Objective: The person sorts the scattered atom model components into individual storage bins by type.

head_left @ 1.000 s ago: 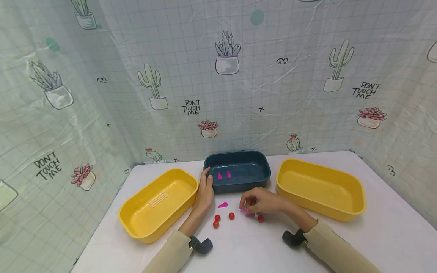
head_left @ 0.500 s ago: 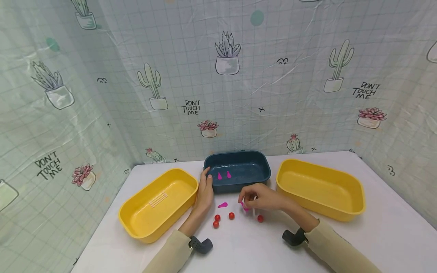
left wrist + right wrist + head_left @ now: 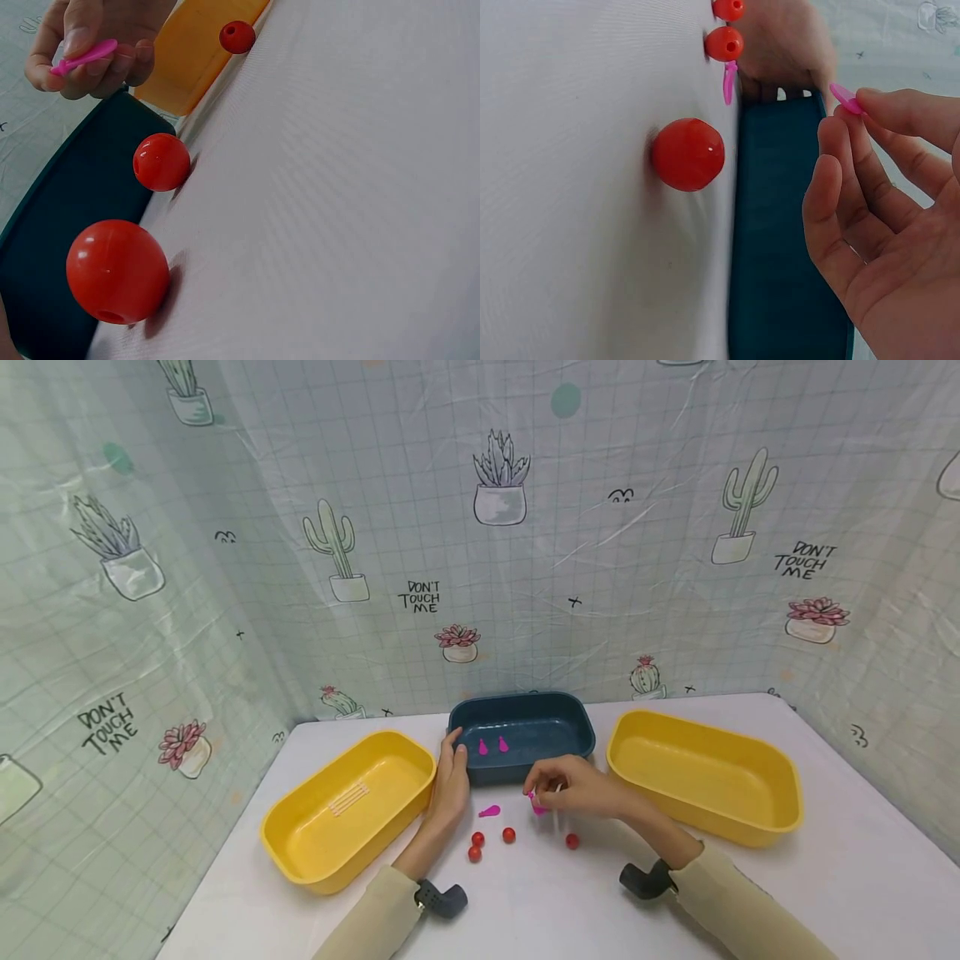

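My right hand (image 3: pixel 576 787) pinches a small pink balloon (image 3: pixel 94 54), limp and uninflated, between thumb and fingers. It hovers above the table just in front of the dark blue basin (image 3: pixel 517 772). My left hand (image 3: pixel 450 785) grips the basin's left end, the thumb at the rim. Two more pink balloons, a left one (image 3: pixel 483 747) and a right one (image 3: pixel 503 744), lie inside the basin. Another pink balloon (image 3: pixel 490 811) lies on the table between my hands. Several red beads with holes are on the table, one (image 3: pixel 509 835) between the hands and one (image 3: pixel 572 841) below my right hand.
A yellow basin (image 3: pixel 300 870) at left holds several thin pale sticks (image 3: pixel 348 799). Another yellow basin (image 3: pixel 776 827) stands at right, close to my right forearm. A patterned curtain (image 3: pixel 525 568) closes off the back of the white table (image 3: pixel 555 910).
My right hand has risen from the tabletop with the pink balloon, moving slightly toward the dark blue basin. My left hand stays on the basin's end.
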{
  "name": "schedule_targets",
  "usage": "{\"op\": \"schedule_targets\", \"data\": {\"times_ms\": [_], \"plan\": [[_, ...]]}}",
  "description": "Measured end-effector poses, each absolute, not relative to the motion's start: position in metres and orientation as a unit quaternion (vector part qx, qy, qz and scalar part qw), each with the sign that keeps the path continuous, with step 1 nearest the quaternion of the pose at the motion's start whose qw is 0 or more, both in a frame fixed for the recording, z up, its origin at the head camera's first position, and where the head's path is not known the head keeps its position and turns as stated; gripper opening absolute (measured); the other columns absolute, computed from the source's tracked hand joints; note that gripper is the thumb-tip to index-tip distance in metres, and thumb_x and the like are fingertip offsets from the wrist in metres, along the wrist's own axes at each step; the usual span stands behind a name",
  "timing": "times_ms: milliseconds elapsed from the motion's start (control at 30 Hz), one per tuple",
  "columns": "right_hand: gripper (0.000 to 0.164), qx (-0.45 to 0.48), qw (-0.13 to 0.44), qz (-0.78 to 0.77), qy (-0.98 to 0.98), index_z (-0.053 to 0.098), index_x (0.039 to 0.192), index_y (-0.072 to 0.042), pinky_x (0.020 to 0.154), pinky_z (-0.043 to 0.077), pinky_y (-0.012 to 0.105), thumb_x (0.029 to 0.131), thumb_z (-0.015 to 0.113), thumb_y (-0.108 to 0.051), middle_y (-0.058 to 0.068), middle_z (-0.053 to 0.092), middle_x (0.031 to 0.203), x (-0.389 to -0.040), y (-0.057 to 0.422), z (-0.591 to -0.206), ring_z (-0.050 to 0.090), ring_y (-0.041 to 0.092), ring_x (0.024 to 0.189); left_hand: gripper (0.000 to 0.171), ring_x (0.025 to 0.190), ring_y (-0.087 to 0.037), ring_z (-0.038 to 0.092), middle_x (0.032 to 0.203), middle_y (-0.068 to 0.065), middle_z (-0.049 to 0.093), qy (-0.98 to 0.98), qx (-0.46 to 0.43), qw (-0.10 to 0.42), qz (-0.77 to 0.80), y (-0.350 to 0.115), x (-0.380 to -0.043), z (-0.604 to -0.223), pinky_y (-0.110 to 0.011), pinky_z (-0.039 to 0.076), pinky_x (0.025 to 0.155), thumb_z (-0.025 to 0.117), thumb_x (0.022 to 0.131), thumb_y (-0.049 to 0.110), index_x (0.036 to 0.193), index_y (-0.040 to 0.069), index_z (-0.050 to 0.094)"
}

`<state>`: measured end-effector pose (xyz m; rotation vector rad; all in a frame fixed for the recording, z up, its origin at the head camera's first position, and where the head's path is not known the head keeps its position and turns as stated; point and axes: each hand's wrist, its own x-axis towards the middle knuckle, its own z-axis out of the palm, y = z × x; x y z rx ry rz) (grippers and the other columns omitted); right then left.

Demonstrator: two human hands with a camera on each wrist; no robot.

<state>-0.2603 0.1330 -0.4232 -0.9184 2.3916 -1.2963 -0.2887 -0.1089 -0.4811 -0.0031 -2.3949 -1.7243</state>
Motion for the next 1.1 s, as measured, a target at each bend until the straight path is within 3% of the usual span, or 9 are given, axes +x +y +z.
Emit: {"op": "schedule_targets", "data": {"times_ms": [433, 767, 1100], "plan": [[0.010, -0.303, 0.120, -0.459, 0.827, 0.071, 0.107, -0.010, 0.069, 0.057, 0.024, 0.099, 0.066, -0.010, 0.006, 0.072, 0.092, -0.268, 0.137, -0.417, 0.065, 0.024, 0.081, 0.048, 0.159, -0.030, 0.025, 0.171, -0.007, 0.028, -0.805, -0.004, 0.098, -0.585, -0.109, -0.288, -0.483, -0.056, 0.017, 0.130, 0.033, 0.114, 0.032, 0.160, 0.021, 0.033], [0.015, -0.295, 0.092, -0.457, 0.834, 0.072, 0.111, -0.005, 0.069, 0.057, 0.027, 0.098, 0.066, -0.011, 0.005, 0.073, 0.093, -0.278, 0.136, -0.396, 0.065, 0.028, 0.081, 0.049, 0.160, -0.029, 0.023, 0.172, -0.005, 0.027, -0.803, -0.005, 0.092, -0.589, -0.109, -0.287, -0.481, -0.056, 0.017, 0.130, 0.032, 0.114, 0.036, 0.161, 0.024, 0.033], [0.014, -0.269, 0.073, -0.458, 0.844, 0.072, 0.111, -0.008, 0.073, 0.059, 0.036, 0.099, 0.065, -0.010, 0.007, 0.072, 0.092, -0.298, 0.137, -0.374, 0.066, 0.031, 0.083, 0.048, 0.160, -0.029, 0.023, 0.172, -0.005, 0.027, -0.805, -0.007, 0.092, -0.587, -0.109, -0.287, -0.480, -0.055, 0.017, 0.130, 0.032, 0.113, 0.035, 0.161, 0.024, 0.033]]}}
